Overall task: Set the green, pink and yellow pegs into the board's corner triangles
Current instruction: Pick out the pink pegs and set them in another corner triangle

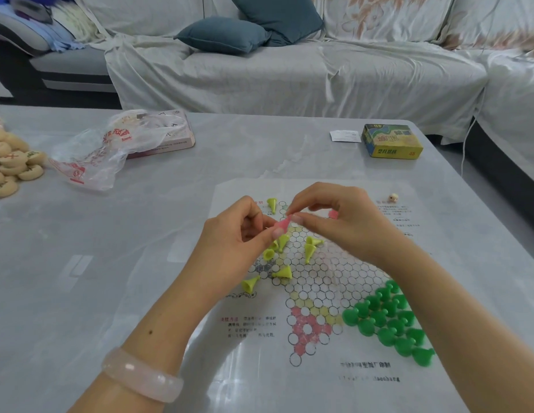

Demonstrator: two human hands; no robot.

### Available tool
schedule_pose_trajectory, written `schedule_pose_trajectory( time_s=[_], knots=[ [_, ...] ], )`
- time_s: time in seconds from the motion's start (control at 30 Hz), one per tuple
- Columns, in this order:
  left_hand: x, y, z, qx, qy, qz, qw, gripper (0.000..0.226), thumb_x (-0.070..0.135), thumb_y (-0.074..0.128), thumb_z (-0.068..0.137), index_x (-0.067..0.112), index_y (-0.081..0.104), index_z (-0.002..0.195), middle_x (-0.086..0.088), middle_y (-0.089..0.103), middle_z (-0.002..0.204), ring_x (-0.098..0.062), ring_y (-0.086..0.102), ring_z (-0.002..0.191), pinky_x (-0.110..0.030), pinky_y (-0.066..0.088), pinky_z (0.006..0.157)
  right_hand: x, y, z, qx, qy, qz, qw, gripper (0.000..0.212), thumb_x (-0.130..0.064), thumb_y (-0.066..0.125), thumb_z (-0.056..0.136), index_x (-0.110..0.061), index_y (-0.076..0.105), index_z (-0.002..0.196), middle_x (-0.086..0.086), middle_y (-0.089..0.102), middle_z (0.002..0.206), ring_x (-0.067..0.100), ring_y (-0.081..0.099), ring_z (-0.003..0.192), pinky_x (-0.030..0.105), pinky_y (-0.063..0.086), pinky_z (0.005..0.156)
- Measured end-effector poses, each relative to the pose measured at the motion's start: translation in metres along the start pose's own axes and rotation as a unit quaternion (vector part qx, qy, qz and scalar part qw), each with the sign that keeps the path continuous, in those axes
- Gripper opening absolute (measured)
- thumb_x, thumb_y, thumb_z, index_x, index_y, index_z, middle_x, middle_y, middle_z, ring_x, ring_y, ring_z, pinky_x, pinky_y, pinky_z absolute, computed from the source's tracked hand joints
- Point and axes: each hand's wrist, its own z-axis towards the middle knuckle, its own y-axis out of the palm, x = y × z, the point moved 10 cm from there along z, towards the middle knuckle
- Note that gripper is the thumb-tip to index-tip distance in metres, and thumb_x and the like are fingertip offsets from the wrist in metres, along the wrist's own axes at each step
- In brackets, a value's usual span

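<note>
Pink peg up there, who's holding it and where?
Both hands pinch the small pink plastic cone peg: left hand fingertips at its lower end, right hand fingertips at its upper end.

Both hands meet above the middle of the paper board (316, 293), which lies flat on the grey surface (140, 234). The left hand (239, 231) and the right hand (340, 219) together pinch one pink peg (282, 224) between their fingertips. Below them, several yellow pegs (282, 272) lie tipped over on the printed circles, and one stands near the board's far corner. The green pegs (388, 320) stand packed in the triangle at the right. A crumpled plastic bag (105, 153), a small green and yellow box (392, 141) and a pile of round game discs (12, 162) sit farther off.
</note>
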Motion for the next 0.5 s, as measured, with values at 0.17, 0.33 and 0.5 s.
schedule_pose_trajectory(
  time_s=[0.17,0.33,0.5],
  knots=[
    [-0.004,-0.012,0.002,0.024,0.023,0.158,0.987,0.024,0.025,0.063,0.083,0.027,0.046,0.066,0.010,0.065,0.089,-0.004,0.060,0.083,-0.026,0.049,0.074,0.052,-0.054,-0.006,0.128,0.108,-0.122,0.978,0.004,-0.023,0.061,0.082,-0.024,0.064,0.084,-0.012,0.061,0.092,0.006,0.056,0.089,0.020,0.046,0.083],
    [-0.004,-0.011,0.005,0.018,0.045,0.228,0.973,0.007,0.029,0.058,0.085,0.023,0.057,0.082,0.012,0.061,0.085,-0.002,0.055,0.083,-0.023,0.046,0.073,0.070,-0.048,-0.001,0.135,0.129,-0.237,0.954,0.010,-0.023,0.061,0.082,-0.018,0.067,0.086,-0.006,0.057,0.107,0.016,0.040,0.112,0.017,0.021,0.083],
    [-0.001,-0.007,0.003,0.001,0.063,0.242,0.968,0.005,0.024,0.054,0.089,0.024,0.059,0.088,0.022,0.054,0.078,0.008,0.051,0.077,-0.011,0.039,0.068,0.068,-0.026,0.008,0.064,0.105,-0.310,0.943,0.017,-0.027,0.060,0.084,-0.016,0.067,0.094,-0.001,0.054,0.122,0.018,0.033,0.123,0.034,0.028,0.098]
  ],
)
